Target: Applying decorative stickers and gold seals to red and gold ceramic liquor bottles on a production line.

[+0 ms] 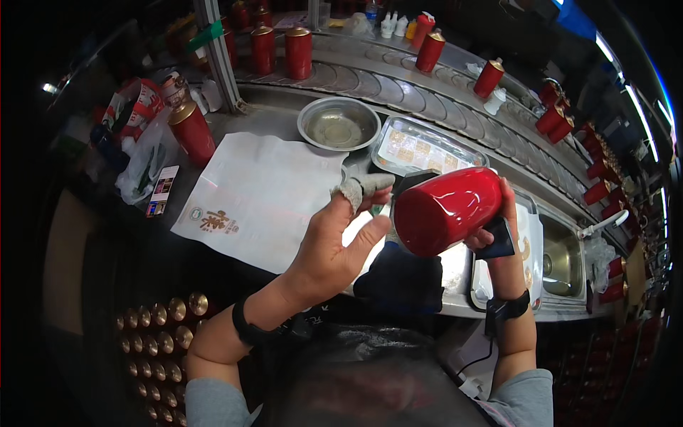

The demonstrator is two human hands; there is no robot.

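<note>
My right hand (509, 206) grips a glossy red bottle (448, 210), tilted with its rounded base toward the lower left. A flat dark piece (500, 240) sits at the fingers of that hand; its kind I cannot make out. To the left of the bottle is my left hand (341, 238), its thumb apart from the fingers and one finger wrapped in greyish cloth. I see nothing held in it. Below both hands a dark folded cloth (400, 277) lies at the bench edge. Behind the bottle a metal tray (480, 158) holds a sheet of gold decals (416, 151).
A printed white sheet (263, 185) covers the bench at left, near a metal bowl (307, 132). At its left stand another red bottle (192, 135) and a plastic bag (146, 167). Red bottles line the conveyor (370, 84). A second tray (535, 245) and sink (569, 274) are at right.
</note>
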